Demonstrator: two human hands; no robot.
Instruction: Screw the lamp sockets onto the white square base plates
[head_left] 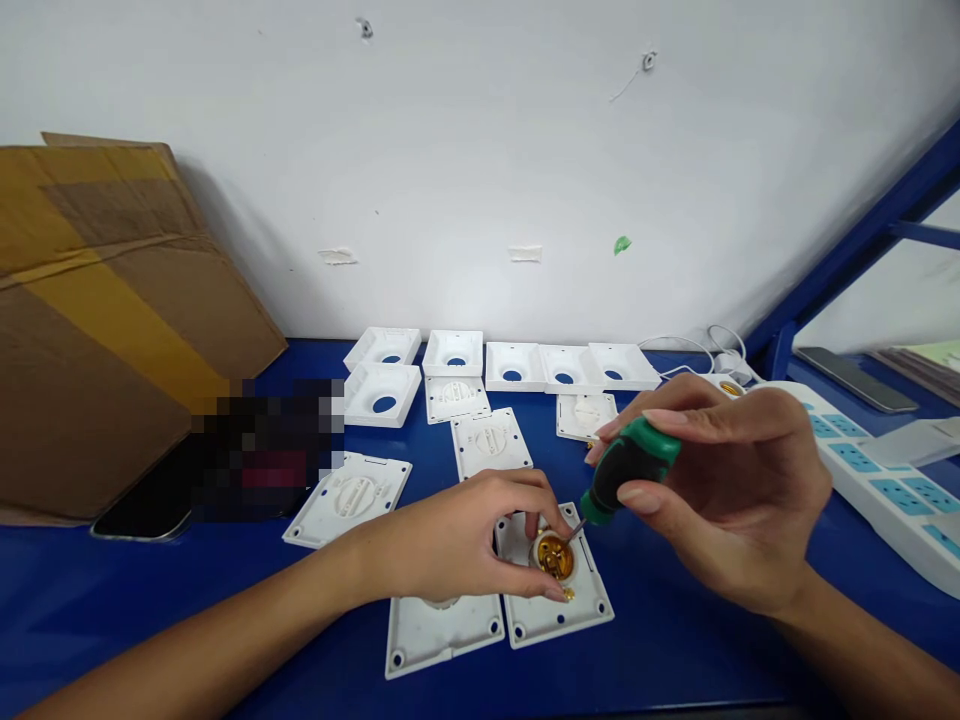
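My left hand (487,530) curls its thumb and fingers around a round lamp socket (555,556) with a brass-coloured inside. The socket sits on a white square plastic plate (540,625), which lies on the blue table. In my right hand (750,490) a short screwdriver (634,465) with a green and black handle is gripped between thumb and fingers. Its shaft tilts down to the left, and the tip is at the socket's right edge; whether it is in a screw I cannot tell. A small brass terminal (569,594) shows below the socket.
Another white plate (450,640) lies beside the left wrist, with more plates (347,500) behind. Several white square covers (382,395) with round holes stand near the wall. A cardboard box (135,330) is at left, a white power strip (885,500) at right.
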